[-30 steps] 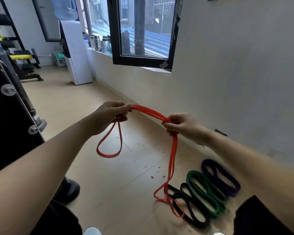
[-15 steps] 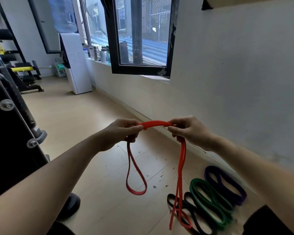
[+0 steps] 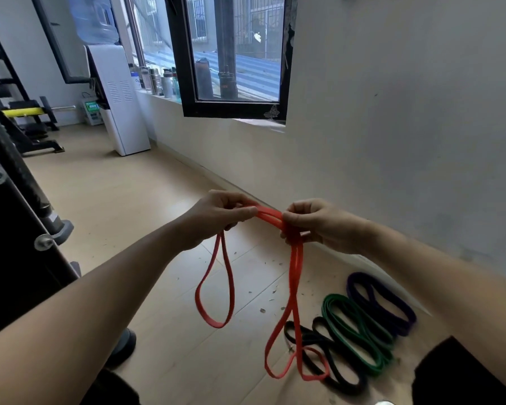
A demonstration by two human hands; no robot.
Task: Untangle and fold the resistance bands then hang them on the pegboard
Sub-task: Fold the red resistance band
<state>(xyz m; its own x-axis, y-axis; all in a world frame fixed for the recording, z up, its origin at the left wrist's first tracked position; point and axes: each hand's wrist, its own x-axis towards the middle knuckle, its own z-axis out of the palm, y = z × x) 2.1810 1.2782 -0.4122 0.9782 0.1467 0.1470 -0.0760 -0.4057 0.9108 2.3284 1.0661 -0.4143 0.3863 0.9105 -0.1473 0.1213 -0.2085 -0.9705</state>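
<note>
A red resistance band (image 3: 295, 287) hangs between both hands above the floor. My left hand (image 3: 216, 214) pinches one folded end, and a short loop dangles below it. My right hand (image 3: 316, 223) grips the band a little to the right, with longer loops dropping down to the floor. The two hands are close together, joined by a short doubled stretch of band. On the floor by the wall lie a black band (image 3: 333, 363), a green band (image 3: 357, 337) and a purple band (image 3: 383, 302), each folded into flat loops. No pegboard shows.
A white wall (image 3: 406, 127) runs along the right, with an open black-framed window (image 3: 231, 59) above. A white water dispenser (image 3: 120, 97) stands further back. Black gym equipment (image 3: 15, 229) fills the left edge. Small debris dots the beige floor tiles (image 3: 164, 287).
My hands have come closer together, doubling the red band between them. The hanging loops have shortened and lifted off the black band.
</note>
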